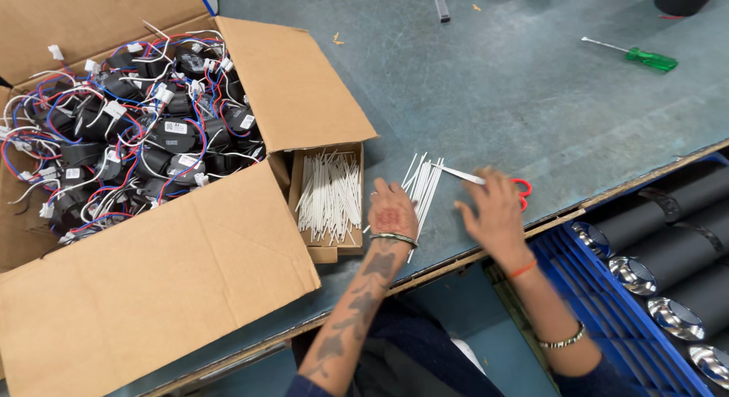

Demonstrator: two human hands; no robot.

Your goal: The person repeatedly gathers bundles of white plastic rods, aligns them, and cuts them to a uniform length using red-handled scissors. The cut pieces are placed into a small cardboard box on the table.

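My left hand (391, 211) lies flat, palm down, on the grey-green table, its fingers resting against a loose bunch of thin white tubes (424, 186). My right hand (495, 213), blurred, is over a pair of red-handled scissors (519, 190) whose blades point left toward the tubes; whether the fingers grip the handles is unclear. A small open cardboard box (329, 196) just left of my left hand holds several more white tubes.
A large open cardboard carton (292, 93) at left is full of black parts with red, blue and white wires. A green-handled screwdriver (642, 56) lies far right. A blue crate (604, 291) of black cylinders stands below the table edge at right.
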